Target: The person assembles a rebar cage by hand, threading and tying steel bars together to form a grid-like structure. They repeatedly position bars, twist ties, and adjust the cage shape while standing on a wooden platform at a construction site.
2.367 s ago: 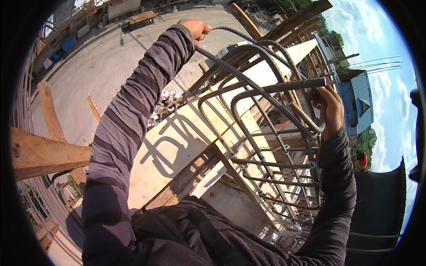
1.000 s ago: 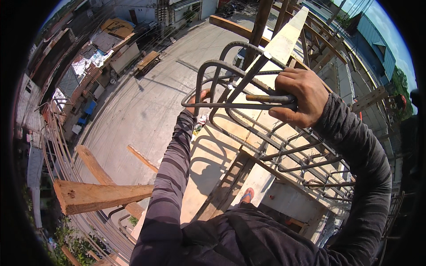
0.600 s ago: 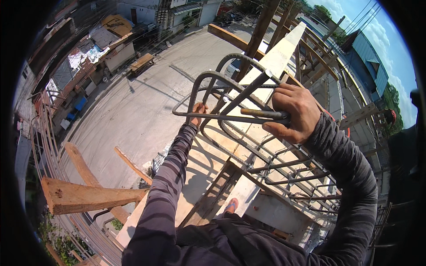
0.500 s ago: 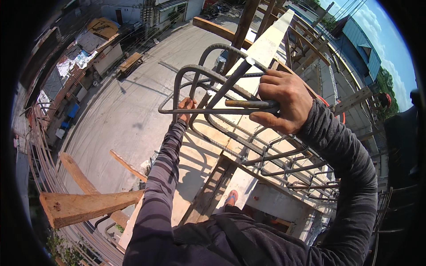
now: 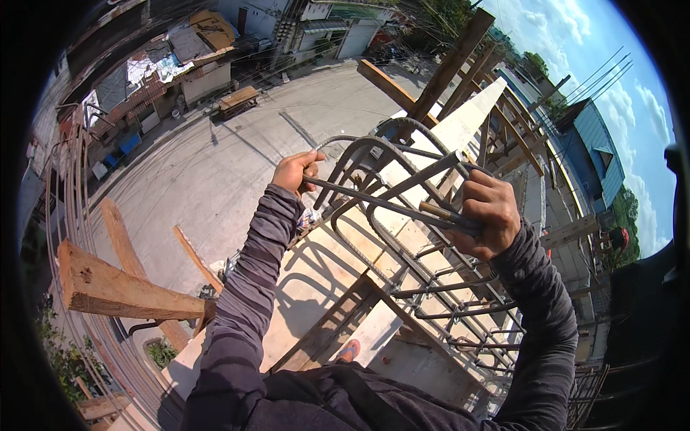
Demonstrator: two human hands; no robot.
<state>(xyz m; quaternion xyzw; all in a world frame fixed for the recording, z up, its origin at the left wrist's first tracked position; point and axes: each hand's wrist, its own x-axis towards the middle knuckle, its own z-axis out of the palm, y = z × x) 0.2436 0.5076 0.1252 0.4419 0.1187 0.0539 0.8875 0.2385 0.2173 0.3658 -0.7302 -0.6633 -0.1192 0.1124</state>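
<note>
Currently my left hand [image 5: 295,172] and right hand [image 5: 485,215] are both clenched on a rebar stirrup [image 5: 381,205], held over the top of the rebar cage [image 5: 445,302]. Several stirrups sit lower on the cage; this one is not yet seated or tied.

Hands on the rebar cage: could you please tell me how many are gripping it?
2: the left hand grips a bar at the rebar cage's far left side, the right hand grips bars on its right. None seem hidden.
</note>
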